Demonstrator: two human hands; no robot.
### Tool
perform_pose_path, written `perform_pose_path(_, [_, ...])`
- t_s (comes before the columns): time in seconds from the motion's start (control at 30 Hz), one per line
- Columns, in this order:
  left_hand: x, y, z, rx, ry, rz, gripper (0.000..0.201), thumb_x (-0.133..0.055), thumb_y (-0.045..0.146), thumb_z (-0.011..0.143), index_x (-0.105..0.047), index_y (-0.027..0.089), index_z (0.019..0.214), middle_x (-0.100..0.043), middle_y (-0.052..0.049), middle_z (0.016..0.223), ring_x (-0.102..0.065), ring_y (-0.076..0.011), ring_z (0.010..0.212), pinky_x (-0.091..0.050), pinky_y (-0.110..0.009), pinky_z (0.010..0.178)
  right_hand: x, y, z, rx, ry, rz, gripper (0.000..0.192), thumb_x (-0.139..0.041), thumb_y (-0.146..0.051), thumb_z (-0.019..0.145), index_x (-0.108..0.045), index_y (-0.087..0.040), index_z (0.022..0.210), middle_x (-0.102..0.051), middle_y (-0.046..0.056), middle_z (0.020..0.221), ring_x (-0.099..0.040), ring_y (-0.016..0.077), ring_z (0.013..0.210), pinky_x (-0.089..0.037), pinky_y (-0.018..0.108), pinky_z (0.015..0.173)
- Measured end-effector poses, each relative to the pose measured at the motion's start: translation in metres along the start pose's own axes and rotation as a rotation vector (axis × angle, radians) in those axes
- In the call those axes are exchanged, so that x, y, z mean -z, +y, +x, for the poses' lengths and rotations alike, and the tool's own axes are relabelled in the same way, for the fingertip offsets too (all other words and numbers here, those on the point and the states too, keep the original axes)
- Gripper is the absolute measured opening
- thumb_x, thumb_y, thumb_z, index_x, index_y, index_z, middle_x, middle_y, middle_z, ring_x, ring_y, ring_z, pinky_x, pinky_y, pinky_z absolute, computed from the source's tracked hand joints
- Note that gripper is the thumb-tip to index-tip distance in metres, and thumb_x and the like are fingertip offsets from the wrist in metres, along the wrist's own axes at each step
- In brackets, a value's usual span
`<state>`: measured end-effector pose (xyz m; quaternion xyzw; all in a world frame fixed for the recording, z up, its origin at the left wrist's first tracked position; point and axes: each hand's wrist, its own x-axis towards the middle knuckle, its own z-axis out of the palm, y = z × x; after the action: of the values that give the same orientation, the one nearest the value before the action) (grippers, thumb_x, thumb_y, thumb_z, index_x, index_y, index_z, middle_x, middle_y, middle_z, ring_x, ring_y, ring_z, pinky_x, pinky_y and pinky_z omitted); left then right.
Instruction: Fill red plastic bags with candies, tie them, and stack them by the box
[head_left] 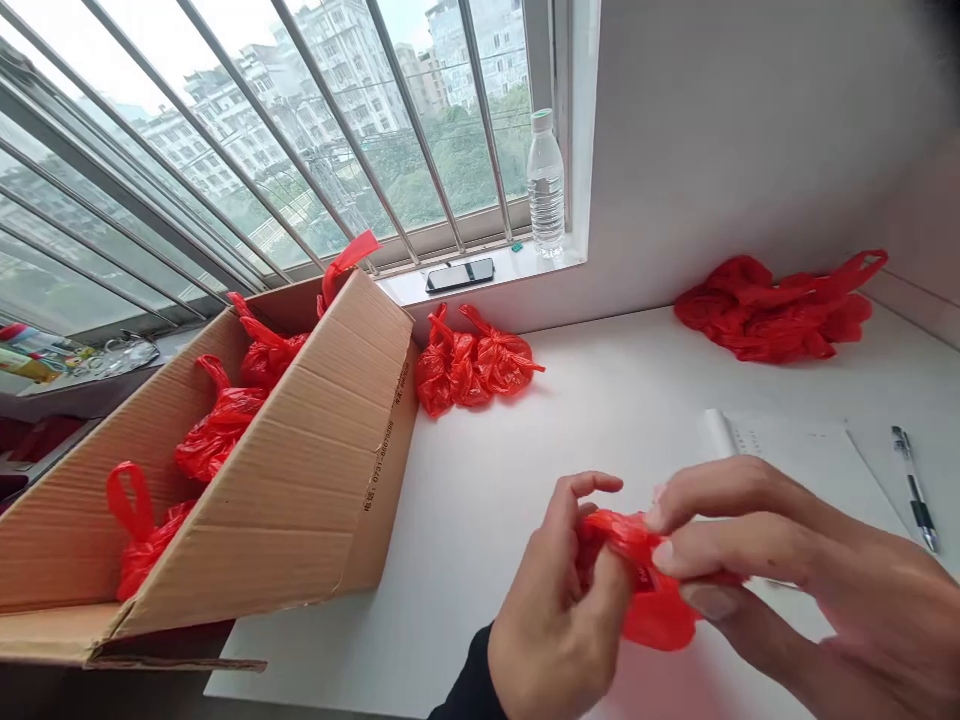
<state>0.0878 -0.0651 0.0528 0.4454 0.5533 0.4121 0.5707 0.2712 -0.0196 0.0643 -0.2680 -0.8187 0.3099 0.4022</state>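
Observation:
A red plastic bag (660,622) is held up between my two hands, above the white table. My left hand (559,620) grips its left side, thumb and fingers curled around the gathered plastic, index finger raised. From the right, my right hand (795,560) pinches the bag's upper edge between thumb and fingertips. A small dark patch shows inside the bag's folds, too covered to name. Several knotted red bags (480,365) sit together on the table beyond my hands, against the cardboard box.
An open cardboard box (300,480) on the left holds several tied red bags (225,425). At the back right lies a pile of red bags (772,310). Nearby are an open notebook (825,465) and a pen (916,490). The windowsill bears a phone (459,275) and a water bottle (547,185).

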Motion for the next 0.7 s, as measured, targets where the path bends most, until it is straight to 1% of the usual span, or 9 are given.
perform_pose_path(0.03, [-0.007,0.002,-0.006,-0.021,0.049,0.116,0.044,-0.066,0.032,0.091,-0.060,0.030,0.134,-0.070,-0.002,0.088,-0.060,-0.0154,0.071,-0.048,-0.026,0.066,-0.002,-0.005,0.004,-0.021,0.020,-0.033,0.022,-0.062,-0.016,0.095,-0.063,-0.031,0.111,-0.062,0.004,0.120,-0.064,0.0177,0.113,-0.060,0.021,0.082])
perform_pose_path(0.1, [-0.017,0.004,-0.016,-0.051,0.146,0.285,0.055,-0.070,0.025,0.084,-0.062,0.040,0.136,-0.074,-0.003,0.113,-0.067,-0.0217,0.090,-0.050,-0.031,0.080,-0.007,-0.010,0.010,-0.014,0.049,-0.080,0.016,-0.060,-0.020,0.097,-0.064,-0.032,0.106,-0.058,0.002,0.128,-0.058,0.0169,0.123,-0.058,0.020,0.091])
perform_pose_path(0.17, [-0.020,0.002,-0.018,-0.043,0.197,0.300,0.043,-0.072,0.030,0.083,-0.070,0.042,0.124,-0.074,-0.001,0.119,-0.067,-0.0235,0.096,-0.049,-0.033,0.087,-0.010,-0.010,0.014,0.019,0.046,-0.089,0.014,-0.058,-0.022,0.099,-0.065,-0.032,0.103,-0.058,0.001,0.128,-0.054,0.0161,0.127,-0.055,0.021,0.098])
perform_pose_path(0.27, [-0.011,-0.004,-0.002,-0.010,0.051,0.085,0.028,-0.065,0.049,0.091,-0.076,0.032,0.109,-0.073,-0.003,0.091,-0.063,-0.0169,0.074,-0.050,-0.028,0.071,-0.010,-0.003,0.014,0.021,0.078,-0.077,0.014,-0.060,-0.022,0.098,-0.065,-0.032,0.105,-0.062,-0.001,0.121,-0.057,0.0125,0.123,-0.053,0.016,0.098])
perform_pose_path(0.37, [0.001,-0.009,0.023,0.035,-0.131,-0.162,0.049,-0.048,0.060,0.097,-0.071,0.019,0.109,-0.044,0.006,0.052,-0.032,-0.0086,0.042,-0.032,-0.022,0.041,-0.005,0.005,0.012,-0.054,0.152,-0.013,0.014,-0.062,-0.021,0.098,-0.064,-0.032,0.106,-0.064,-0.003,0.115,-0.062,0.0093,0.113,-0.052,0.012,0.093])
perform_pose_path(0.43, [0.004,-0.010,0.032,0.077,-0.092,-0.227,0.051,-0.043,0.060,0.100,-0.066,0.017,0.113,-0.029,0.010,0.049,-0.020,-0.0080,0.040,-0.023,-0.021,0.037,-0.004,0.007,0.011,-0.082,0.162,0.043,0.013,-0.063,-0.021,0.097,-0.064,-0.032,0.105,-0.065,-0.004,0.113,-0.063,0.0089,0.111,-0.052,0.013,0.094])
perform_pose_path(0.5, [0.001,-0.008,0.030,0.039,-0.042,-0.192,0.044,-0.049,0.055,0.099,-0.060,0.019,0.121,-0.040,0.008,0.056,-0.031,-0.0092,0.046,-0.036,-0.021,0.045,-0.005,0.006,0.012,-0.075,0.125,0.085,0.012,-0.064,-0.021,0.097,-0.064,-0.031,0.104,-0.064,-0.004,0.115,-0.061,0.0097,0.114,-0.050,0.015,0.099])
perform_pose_path(0.6, [-0.010,-0.005,0.010,0.005,0.043,0.032,0.039,-0.064,0.045,0.091,-0.058,0.026,0.124,-0.066,-0.003,0.091,-0.056,-0.0168,0.074,-0.048,-0.029,0.072,-0.011,0.004,0.017,-0.051,0.060,0.101,0.012,-0.061,-0.017,0.098,-0.065,-0.028,0.103,-0.062,-0.002,0.122,-0.057,0.0124,0.121,-0.047,0.021,0.106])
perform_pose_path(0.7, [-0.017,-0.005,-0.012,0.129,0.129,0.328,0.009,-0.063,0.033,0.088,-0.066,0.027,0.094,-0.067,-0.002,0.088,-0.057,-0.0199,0.076,-0.044,-0.031,0.069,-0.017,0.005,0.022,-0.054,0.032,0.075,0.014,-0.060,-0.013,0.096,-0.067,-0.024,0.101,-0.063,0.002,0.121,-0.056,0.0148,0.121,-0.046,0.026,0.108])
